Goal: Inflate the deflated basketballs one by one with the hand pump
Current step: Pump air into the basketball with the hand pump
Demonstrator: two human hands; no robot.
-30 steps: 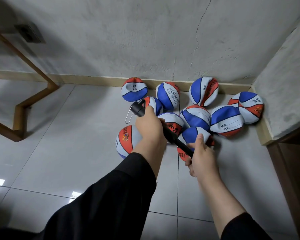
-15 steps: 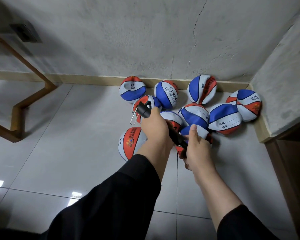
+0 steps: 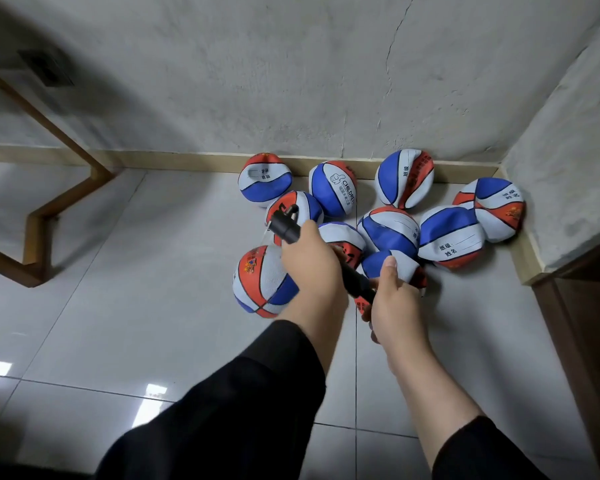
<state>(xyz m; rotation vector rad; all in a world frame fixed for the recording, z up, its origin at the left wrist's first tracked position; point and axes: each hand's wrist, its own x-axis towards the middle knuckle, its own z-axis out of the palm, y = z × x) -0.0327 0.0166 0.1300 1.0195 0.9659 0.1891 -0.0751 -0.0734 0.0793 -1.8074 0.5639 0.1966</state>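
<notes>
Several red, white and blue basketballs lie on the tiled floor in the wall corner; most look dented and flat, like the one [image 3: 451,237] with a label panel. A rounder ball [image 3: 260,282] sits nearest on the left. My left hand [image 3: 312,261] grips the black hand pump [image 3: 284,228] around its barrel, its far end and a thin hose pointing up-left. My right hand [image 3: 392,299] grips the pump's lower end, thumb up, right over a flat ball [image 3: 378,263] that is partly hidden.
A grey concrete wall with a beige skirting [image 3: 187,157] runs behind the balls. A wall corner [image 3: 568,168] and a dark wooden frame [image 3: 586,323] stand at the right. A wooden rail [image 3: 49,209] zigzags at the left. Bare tiles stretch left of the balls.
My right hand has moved up along the pump toward my left hand, closing the gap between them. The pump's far end has shifted slightly right.
</notes>
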